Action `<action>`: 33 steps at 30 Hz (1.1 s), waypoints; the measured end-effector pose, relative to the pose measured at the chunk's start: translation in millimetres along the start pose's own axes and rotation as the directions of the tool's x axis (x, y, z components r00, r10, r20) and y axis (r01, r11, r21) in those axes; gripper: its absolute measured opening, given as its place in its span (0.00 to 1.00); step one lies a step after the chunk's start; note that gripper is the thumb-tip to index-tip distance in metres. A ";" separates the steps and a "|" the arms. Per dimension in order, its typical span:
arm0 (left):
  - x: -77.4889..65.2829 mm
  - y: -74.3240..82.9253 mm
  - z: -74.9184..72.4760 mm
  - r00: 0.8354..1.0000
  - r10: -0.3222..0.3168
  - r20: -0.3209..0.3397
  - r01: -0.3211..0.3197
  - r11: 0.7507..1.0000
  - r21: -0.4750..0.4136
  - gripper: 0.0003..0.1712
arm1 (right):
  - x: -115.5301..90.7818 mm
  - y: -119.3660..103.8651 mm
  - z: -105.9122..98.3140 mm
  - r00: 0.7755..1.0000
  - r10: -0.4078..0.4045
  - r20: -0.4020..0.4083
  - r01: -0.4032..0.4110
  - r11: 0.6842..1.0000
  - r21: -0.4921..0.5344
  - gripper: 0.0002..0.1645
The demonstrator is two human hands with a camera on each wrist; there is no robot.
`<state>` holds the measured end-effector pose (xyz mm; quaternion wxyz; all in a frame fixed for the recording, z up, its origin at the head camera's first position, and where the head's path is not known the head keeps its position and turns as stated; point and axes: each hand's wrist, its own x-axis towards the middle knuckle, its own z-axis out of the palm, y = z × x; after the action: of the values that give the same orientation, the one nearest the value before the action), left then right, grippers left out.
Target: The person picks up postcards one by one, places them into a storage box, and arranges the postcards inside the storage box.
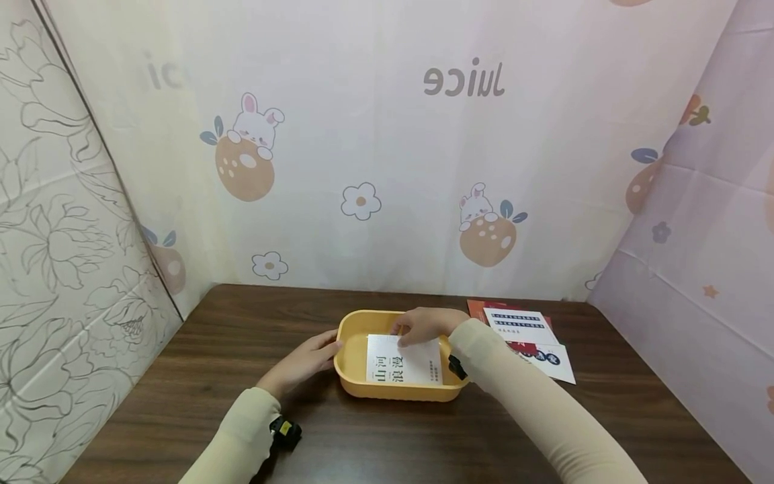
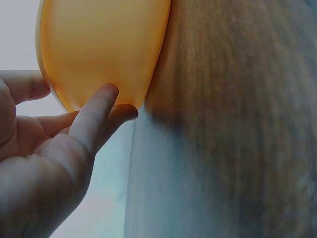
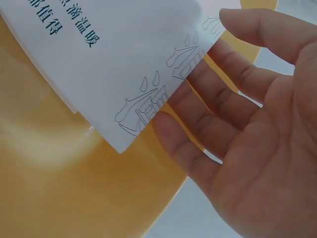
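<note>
A shallow yellow plastic basin [image 1: 399, 391] stands on the table. Inside it lies a white printed card [image 1: 387, 366] with large dark characters. My right hand [image 1: 426, 324] reaches over the basin and pinches the card's edge, thumb above and fingers beneath, as the right wrist view shows. In that view a second paper edge peeks out under the card [image 3: 109, 59]. At the basin's left end, my left hand [image 1: 308, 359] touches the wall. Its fairly straight fingers [image 2: 96, 111] lie against the outer side, with one digit at the rim.
Right of the basin, partly behind my right forearm, lie several overlapping cards: a white one with blue lettering [image 1: 523, 323], a red one [image 1: 474, 309] and another white one [image 1: 562, 366]. Patterned curtains [image 1: 363, 148] enclose the dark wooden table [image 1: 242, 323] at the back and sides.
</note>
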<state>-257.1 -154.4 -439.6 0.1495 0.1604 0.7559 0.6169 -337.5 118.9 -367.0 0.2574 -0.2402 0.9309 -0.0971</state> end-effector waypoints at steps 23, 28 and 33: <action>0.3 -3.1 3.7 1.000 -0.002 -0.026 0.002 1.000 -0.009 0.31 | 0.6 0.8 8.6 0.998 -0.022 0.060 0.020 0.999 0.026 0.17; -1.4 -3.9 3.3 1.000 0.005 -0.026 -0.005 1.000 0.000 0.31 | 0.4 0.4 10.0 0.998 -0.020 0.056 0.019 1.000 0.019 0.17; -1.9 -4.2 3.8 1.000 0.007 -0.023 -0.007 1.000 -0.003 0.31 | -1.0 1.2 11.7 0.999 -0.018 0.049 0.017 1.000 0.020 0.17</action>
<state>-254.1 -152.7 -444.3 0.1389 0.1558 0.7560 0.6204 -331.1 119.7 -376.9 0.2816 -0.2480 0.9212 -0.1026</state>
